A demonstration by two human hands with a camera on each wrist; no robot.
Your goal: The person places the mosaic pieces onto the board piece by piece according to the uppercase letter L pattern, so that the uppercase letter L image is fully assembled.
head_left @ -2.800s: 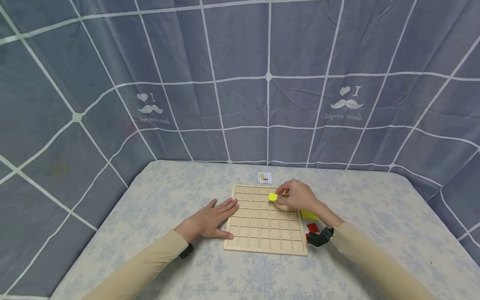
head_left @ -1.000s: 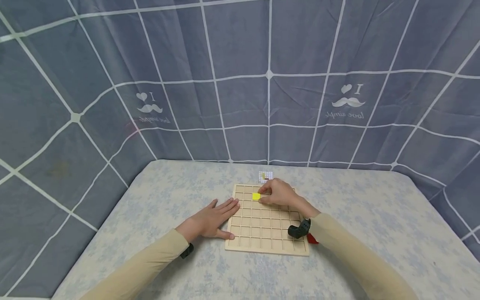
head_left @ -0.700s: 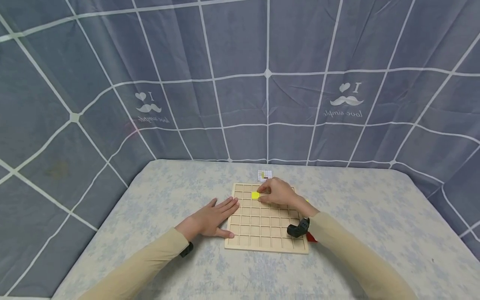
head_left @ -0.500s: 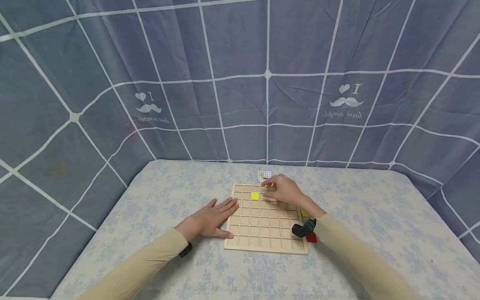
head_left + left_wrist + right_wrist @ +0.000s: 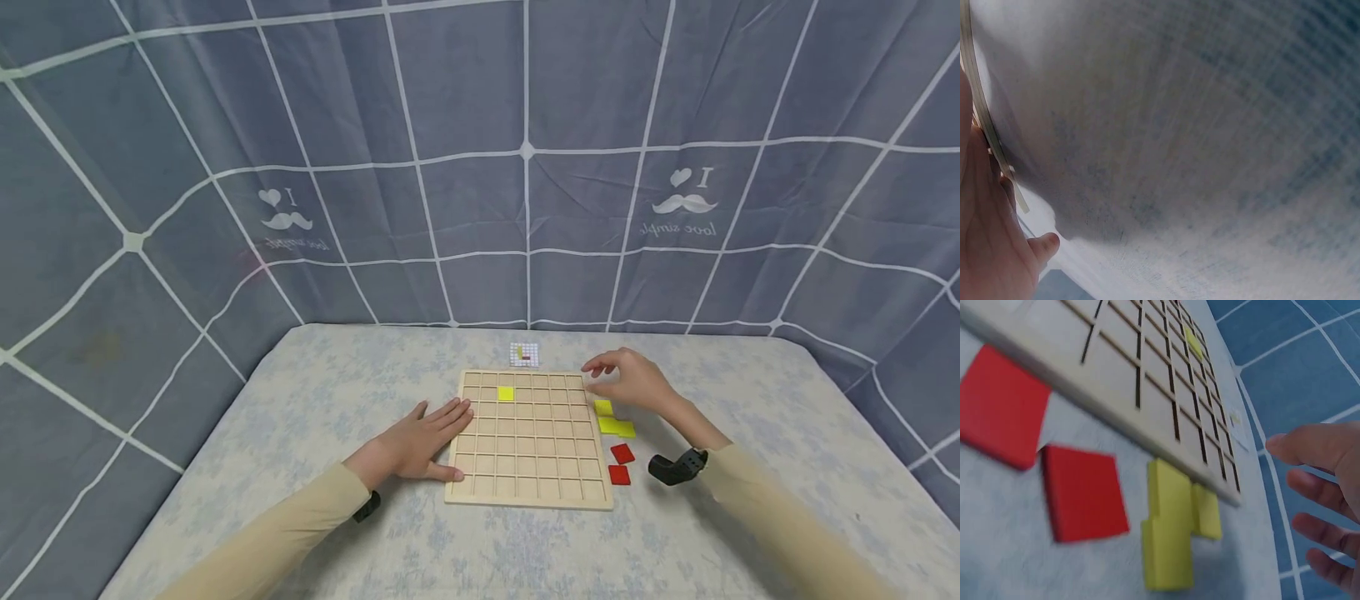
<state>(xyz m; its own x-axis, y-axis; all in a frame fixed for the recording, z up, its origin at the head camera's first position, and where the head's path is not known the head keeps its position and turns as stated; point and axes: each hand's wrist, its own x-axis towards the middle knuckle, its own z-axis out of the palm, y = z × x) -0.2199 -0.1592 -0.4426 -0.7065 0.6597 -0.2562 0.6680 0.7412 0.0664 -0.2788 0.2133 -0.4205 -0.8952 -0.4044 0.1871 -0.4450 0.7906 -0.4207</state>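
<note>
The right hand (image 5: 630,382) hangs beside the far right corner of the square pale-wood grid board (image 5: 528,503), thumb and fingers apart, holding nothing. The left hand (image 5: 412,437) lies with straight fingers over the board's left edge. Just below the right hand, on the desk (image 5: 360,550), sit three flat square yellow tiles (image 5: 626,429) bunched along the board's right edge, with two flat square red tiles (image 5: 622,453) nearer the person; one matching yellow square (image 5: 506,393) occupies the second row, third column. The bunched yellow pieces look crowded enough that pinching one could drag its neighbours; a dipping black wrist strap (image 5: 678,468) might knock the red ones, and a slip of the left hand could skew the board. Beyond it lies a small printed grid card (image 5: 524,354), no lettering legible. The blue-grey curtain (image 5: 465,83) behind reads, mirrored, "I", a heart, a moustache and "love simple"; no brand is readable.
</note>
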